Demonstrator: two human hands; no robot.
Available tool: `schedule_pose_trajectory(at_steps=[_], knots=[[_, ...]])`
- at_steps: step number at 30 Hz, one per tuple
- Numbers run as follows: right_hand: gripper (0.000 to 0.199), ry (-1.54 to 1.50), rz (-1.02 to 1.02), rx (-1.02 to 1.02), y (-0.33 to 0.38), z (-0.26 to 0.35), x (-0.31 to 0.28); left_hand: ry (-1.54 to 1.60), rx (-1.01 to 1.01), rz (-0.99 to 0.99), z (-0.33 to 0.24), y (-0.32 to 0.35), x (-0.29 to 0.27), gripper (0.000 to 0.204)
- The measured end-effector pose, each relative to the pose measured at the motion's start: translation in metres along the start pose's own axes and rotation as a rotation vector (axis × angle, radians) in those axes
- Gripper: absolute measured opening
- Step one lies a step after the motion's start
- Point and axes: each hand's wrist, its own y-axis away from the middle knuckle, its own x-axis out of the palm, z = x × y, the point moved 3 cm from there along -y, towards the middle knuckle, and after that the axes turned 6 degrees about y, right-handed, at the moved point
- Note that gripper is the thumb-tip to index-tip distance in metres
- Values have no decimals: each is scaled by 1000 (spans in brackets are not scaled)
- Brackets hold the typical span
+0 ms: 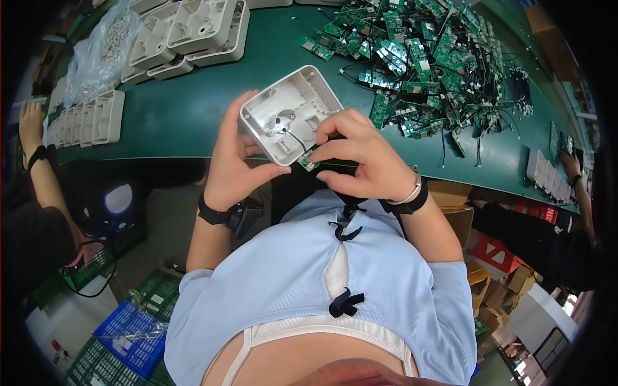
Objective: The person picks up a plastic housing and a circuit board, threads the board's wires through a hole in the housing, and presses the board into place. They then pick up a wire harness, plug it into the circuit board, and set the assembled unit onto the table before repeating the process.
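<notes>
My left hand (225, 164) is closed around the left side of a white square plastic housing (261, 116), tilted with its hollow inside facing up. Ribs, screw posts and a round opening show inside it. At the housing's near edge hangs a small green circuit board (308, 163), with the fingertips of my right hand (367, 154) curled on it. A thin black wire (297, 138) runs from the board to the round opening. The fingers partly cover the board and the housing's right corner.
A big heap of green circuit boards with wires (425, 61) lies at the back right of the green table (174, 116). Stacked white housings (199, 29), a clear plastic bag (103, 48) and a row of white housings (87, 122) are left. Co-workers' hands (31, 122) show at both sides.
</notes>
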Motion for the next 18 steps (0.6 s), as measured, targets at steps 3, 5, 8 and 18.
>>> schedule_pose_trajectory(at_steps=[3, 5, 8, 18], knots=[[20, 125, -70, -67, 0, 8, 7, 54, 14, -22, 1, 2, -2, 119], [20, 190, -121, 38, 4, 5, 18, 46, 13, -21, 2, 4, -3, 119], [20, 179, -148, 103, -3, 10, 19, 26, 14, -22, 2, 6, -4, 119], [30, 326, -6, 80, -21, 17, 20, 127, -26, -9, 8, 14, -5, 119]])
